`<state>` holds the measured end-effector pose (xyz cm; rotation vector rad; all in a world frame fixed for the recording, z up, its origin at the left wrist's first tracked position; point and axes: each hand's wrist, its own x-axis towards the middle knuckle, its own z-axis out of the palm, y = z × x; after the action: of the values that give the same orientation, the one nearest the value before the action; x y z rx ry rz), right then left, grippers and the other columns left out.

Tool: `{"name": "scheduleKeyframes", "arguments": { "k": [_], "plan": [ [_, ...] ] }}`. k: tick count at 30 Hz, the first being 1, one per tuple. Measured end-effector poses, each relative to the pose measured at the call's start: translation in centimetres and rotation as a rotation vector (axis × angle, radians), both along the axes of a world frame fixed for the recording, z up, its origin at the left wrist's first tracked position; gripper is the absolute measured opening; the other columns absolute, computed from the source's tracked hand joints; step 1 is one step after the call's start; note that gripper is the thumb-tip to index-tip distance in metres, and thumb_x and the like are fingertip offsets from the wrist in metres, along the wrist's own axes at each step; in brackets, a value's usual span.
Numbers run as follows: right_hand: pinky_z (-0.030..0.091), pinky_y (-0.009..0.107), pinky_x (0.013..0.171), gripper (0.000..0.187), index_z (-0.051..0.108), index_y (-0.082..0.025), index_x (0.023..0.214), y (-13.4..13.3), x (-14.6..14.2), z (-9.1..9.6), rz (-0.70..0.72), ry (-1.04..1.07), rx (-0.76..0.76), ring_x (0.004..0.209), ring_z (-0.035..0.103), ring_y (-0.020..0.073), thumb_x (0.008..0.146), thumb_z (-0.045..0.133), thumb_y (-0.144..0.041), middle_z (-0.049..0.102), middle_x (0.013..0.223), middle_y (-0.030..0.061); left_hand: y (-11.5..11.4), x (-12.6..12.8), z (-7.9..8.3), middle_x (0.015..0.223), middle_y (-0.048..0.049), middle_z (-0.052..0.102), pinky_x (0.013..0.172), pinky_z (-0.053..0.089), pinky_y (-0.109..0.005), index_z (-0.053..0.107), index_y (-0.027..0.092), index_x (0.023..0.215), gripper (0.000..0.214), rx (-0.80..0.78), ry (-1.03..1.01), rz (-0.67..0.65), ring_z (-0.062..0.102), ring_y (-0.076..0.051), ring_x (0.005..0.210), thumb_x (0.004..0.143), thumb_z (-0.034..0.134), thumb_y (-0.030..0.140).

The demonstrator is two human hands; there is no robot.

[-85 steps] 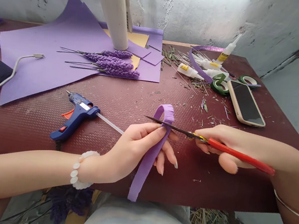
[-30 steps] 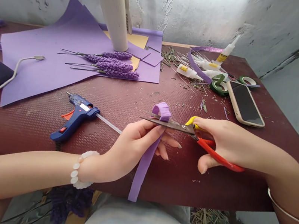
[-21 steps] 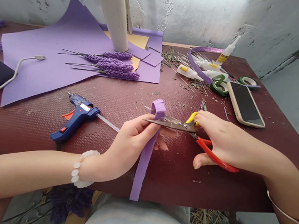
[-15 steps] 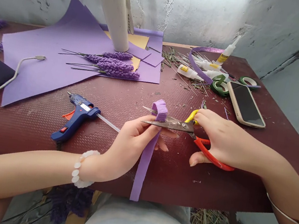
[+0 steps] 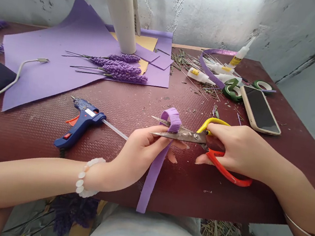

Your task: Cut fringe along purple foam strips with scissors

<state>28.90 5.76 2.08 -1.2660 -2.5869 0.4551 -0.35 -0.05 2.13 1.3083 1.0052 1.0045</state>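
Left hand [image 5: 136, 158]: thumb and forefinger pinched together on the purple strip [image 5: 152, 181]; other fingertips show beyond it. The strip curls into a loop above the pinch, its upper side notched, and the rest hangs down to the front edge of the worktop [image 5: 188, 190]. This grip is much the same as half a second ago.

Right hand [image 5: 242, 147]: closed about the handles of the scissors [image 5: 199, 137]. Change noted: the blades, together in the earliest view, have parted; the hand has shifted slightly toward the right edge since the preceding view. The near side of the loop stands between the blades. Judged to be the open phase of a snip. One blade crosses close to the left thumb, a nick risk.

Outward: the glue gun [image 5: 83, 122] lies toward the left edge, its glue stick pointing at the left hand. The phone [image 5: 260, 109] rests by the right edge. Flower sprigs [image 5: 123, 68] lie on purple sheets [image 5: 47, 60] toward the back edge, beside the tumbler [image 5: 121, 16]. None has noticeably moved.
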Motion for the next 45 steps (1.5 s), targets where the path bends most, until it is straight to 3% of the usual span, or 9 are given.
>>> {"name": "scheduleKeyframes", "arguments": {
  "k": [6,16,18,25,29,32,36,42,45],
  "plan": [
    [0.031,0.04,0.062,0.075,0.049,-0.035,0.086,-0.4,0.1,-0.3,0.02,-0.011,-0.001,0.053,0.052,0.0253,0.101,0.052,-0.108,0.056,0.065,-0.0017,-0.2,-0.1,0.1,0.074,-0.0049,0.087,0.078,0.061,-0.031,0.095,0.02,0.093,0.037,0.021,0.063,0.005,0.083,-0.023,0.074,0.119,0.075,0.036],
    [0.026,0.043,0.059,0.075,0.04,-0.036,0.072,-0.4,-1.0,2.7,0.012,0.019,-0.145,0.05,0.038,0.0225,0.096,0.066,-0.102,0.046,0.058,-0.0015,-0.4,-0.1,0.3,0.074,-0.0073,0.088,0.069,0.062,-0.031,0.094,0.019,0.092,0.041,-0.055,0.018,-0.042,0.083,-0.024,0.071,0.119,0.079,0.047],
    [0.026,0.042,0.057,0.079,0.038,-0.035,0.072,-0.1,-0.9,2.9,0.04,0.042,-0.225,0.051,0.034,0.0207,0.094,0.07,-0.104,0.041,0.057,-0.0037,-0.5,-0.1,0.2,0.073,-0.0072,0.087,0.07,0.063,-0.032,0.093,0.018,0.095,0.042,-0.065,-0.02,-0.053,0.083,-0.024,0.07,0.118,0.081,0.051],
    [0.027,0.034,0.054,0.079,0.049,-0.03,0.077,1.0,0.1,3.1,0.226,0.117,-0.732,0.06,0.035,0.0148,0.098,0.074,-0.102,0.043,0.068,-0.0083,-1.1,-0.3,0.2,0.09,-0.0122,0.096,0.067,0.068,-0.03,0.084,0.018,0.096,0.047,-0.129,-0.19,-0.127,0.084,-0.021,0.066,0.118,0.082,0.059],
    [0.025,0.034,0.056,0.081,0.051,-0.03,0.08,1.0,0.5,3.2,0.166,0.107,-0.79,0.063,0.034,0.0153,0.088,0.084,-0.103,0.045,0.071,-0.0082,-1.0,-0.3,0.6,0.094,-0.0146,0.097,0.052,0.058,-0.026,0.08,0.018,0.092,0.053,-0.213,-0.187,-0.126,0.077,-0.018,0.058,0.112,0.087,0.068],
    [0.029,0.034,0.057,0.077,0.054,-0.03,0.084,0.6,0.3,3.5,0.114,0.081,-0.795,0.067,0.04,0.0173,0.078,0.099,-0.091,0.052,0.077,-0.0072,-0.8,-0.2,0.8,0.096,-0.0155,0.097,0.051,0.056,-0.025,0.079,0.018,0.089,0.056,-0.241,-0.188,-0.148,0.074,-0.016,0.055,0.108,0.091,0.07],
    [0.03,0.034,0.056,0.063,0.055,-0.03,0.086,0.4,-0.2,3.7,0.049,0.028,-0.836,0.066,0.04,0.017,0.085,0.102,-0.072,0.05,0.076,-0.0085,-0.7,-0.2,0.8,0.094,-0.0144,0.097,0.051,0.056,-0.024,0.078,0.018,0.089,0.056,-0.252,-0.207,-0.154,0.072,-0.014,0.054,0.106,0.094,0.068],
    [0.024,0.036,0.055,0.097,0.049,-0.03,0.077,1.3,0.1,2.6,0.116,0.2,-0.936,0.065,0.031,0.0156,0.063,0.092,-0.115,0.043,0.072,-0.0089,-0.9,-0.1,1.0,0.092,-0.0106,0.097,0.053,0.057,-0.021,0.081,0.017,0.099,0.044,-0.283,-0.273,-0.142,0.073,-0.013,0.055,0.104,0.101,0.056],
    [0.022,0.036,0.056,0.102,0.048,-0.03,0.077,1.4,0.1,2.5,0.117,0.185,-0.923,0.065,0.031,0.0156,0.057,0.08,-0.125,0.042,0.072,-0.0087,-0.9,-0.1,1.0,0.092,-0.0103,0.097,0.053,0.059,-0.021,0.081,0.017,0.1,0.043,-0.291,-0.287,-0.137,0.074,-0.013,0.056,0.103,0.102,0.055]
  ]
}}
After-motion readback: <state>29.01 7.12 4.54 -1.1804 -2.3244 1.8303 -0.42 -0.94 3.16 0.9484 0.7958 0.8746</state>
